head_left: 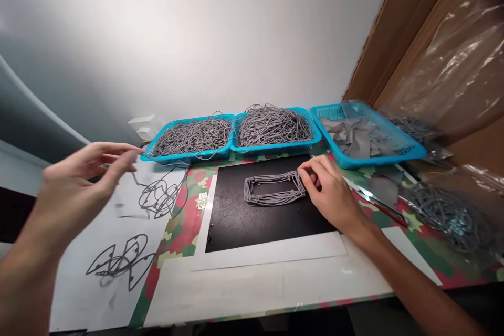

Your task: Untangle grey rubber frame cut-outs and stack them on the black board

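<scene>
A rectangular outline of layered grey cords [271, 200] lies on the black board [236, 231]. My right hand [326, 189] is at its upper right corner, thumb and forefinger pinched on the cord there. To the left, my left hand [84, 184] is raised above a white sheet, its fingertips closed together. A thin, blurred grey cord seems to hang from those fingertips. Below and beside that hand, a loose tangle of grey cord [159, 197] rests on the sheet, with a second dark tangle [122, 261] nearer to me.
Two blue baskets [189, 156] [281, 143] heaped with grey cords stand at the back. A third blue basket [386, 160] holds flat grey pieces. Red-handled scissors [388, 213] lie right of my right hand. Bagged cords [449, 215] and cardboard [389, 26] occupy the right side.
</scene>
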A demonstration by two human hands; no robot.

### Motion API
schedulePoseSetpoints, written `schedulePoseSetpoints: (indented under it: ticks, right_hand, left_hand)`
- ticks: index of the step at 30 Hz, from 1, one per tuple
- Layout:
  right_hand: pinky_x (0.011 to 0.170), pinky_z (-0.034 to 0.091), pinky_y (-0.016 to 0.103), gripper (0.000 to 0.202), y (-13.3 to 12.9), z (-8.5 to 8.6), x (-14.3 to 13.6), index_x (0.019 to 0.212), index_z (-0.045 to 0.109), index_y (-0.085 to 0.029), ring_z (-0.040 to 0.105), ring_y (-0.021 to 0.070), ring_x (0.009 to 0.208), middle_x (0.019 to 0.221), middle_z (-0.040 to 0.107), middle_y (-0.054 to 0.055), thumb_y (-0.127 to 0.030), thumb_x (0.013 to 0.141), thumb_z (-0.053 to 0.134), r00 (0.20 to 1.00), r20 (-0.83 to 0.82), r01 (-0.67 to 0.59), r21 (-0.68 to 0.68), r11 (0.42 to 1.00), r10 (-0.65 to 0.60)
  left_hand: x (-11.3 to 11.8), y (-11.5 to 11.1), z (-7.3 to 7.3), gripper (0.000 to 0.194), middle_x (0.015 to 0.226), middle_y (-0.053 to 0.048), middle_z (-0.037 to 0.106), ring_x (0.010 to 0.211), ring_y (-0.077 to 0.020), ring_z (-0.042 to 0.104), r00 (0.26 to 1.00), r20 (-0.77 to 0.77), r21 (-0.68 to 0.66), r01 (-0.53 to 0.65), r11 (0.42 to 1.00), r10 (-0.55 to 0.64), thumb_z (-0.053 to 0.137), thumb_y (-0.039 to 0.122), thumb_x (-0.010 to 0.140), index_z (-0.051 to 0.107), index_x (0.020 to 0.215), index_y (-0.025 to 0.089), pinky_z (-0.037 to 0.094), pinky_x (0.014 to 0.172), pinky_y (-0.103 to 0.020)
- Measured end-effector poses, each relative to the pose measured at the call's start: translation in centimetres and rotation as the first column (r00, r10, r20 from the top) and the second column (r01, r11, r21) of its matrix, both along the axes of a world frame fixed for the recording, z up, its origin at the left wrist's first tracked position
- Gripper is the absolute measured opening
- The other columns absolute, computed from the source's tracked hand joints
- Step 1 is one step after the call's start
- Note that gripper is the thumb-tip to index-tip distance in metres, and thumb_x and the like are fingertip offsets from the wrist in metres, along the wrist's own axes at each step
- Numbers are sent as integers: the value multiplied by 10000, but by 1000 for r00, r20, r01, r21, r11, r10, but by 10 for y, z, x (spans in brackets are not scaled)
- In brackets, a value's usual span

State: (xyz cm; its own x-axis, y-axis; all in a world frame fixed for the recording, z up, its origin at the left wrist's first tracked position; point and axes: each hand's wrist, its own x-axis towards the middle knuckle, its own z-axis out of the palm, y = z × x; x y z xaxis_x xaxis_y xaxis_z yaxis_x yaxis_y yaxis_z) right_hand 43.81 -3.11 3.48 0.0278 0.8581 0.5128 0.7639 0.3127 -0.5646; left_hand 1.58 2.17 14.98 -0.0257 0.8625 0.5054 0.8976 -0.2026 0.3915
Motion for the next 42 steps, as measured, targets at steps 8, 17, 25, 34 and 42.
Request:
schedulePoseSetpoints:
  ticks: [8,17,25,34,42]
  right_hand:
    - [1187,550,390,432,-58,3,-63,1532,556,-280,648,252,1391,1465,697,83,-422,1134,642,882,-94,-469,-92,878,462]
    - [1173,542,392,269,-94,-1,-138,1371,706,-290,723,248,1312,1356,803,67,-366,1175,539,672,-425,-681,-32,731,607]
    - [539,458,219,482,-99,-9,-80,1117,663,-232,617,128,603,761,617,-33,-672,1133,467,774,-621,-553,-568,609,123]
    - [628,511,286,205,-67,-3,-31,1121,757,-281,561,158,642,891,675,-3,-417,1122,603,960,-191,-266,-406,875,204]
    - [940,608,391,207,-83,7,-4,1207,732,-327,718,258,1143,1220,749,58,-238,1147,555,912,10,-390,-290,874,410]
  left_hand:
    - [46,-60,-11,91,1006,38,762,906,-149,699,923,156,85,343,935,-353,699,333,1063,784,1087,311,556,900,-259]
    - [61,-116,-41,193,911,36,788,831,-158,771,689,394,-239,715,657,-608,670,176,1072,768,1065,343,623,777,-212]
    - [73,-77,-97,170,988,-13,733,925,-176,709,745,412,-397,665,633,-524,574,351,1147,686,1065,254,587,838,-275]
    - [77,-65,-109,152,1186,-52,684,1077,-181,704,689,300,-250,725,642,-660,509,215,1170,645,1206,272,579,957,-310]
    - [63,-66,-122,423,1414,-67,647,1277,-184,696,635,185,-386,749,539,-750,399,104,1165,693,1360,337,583,1046,-286]
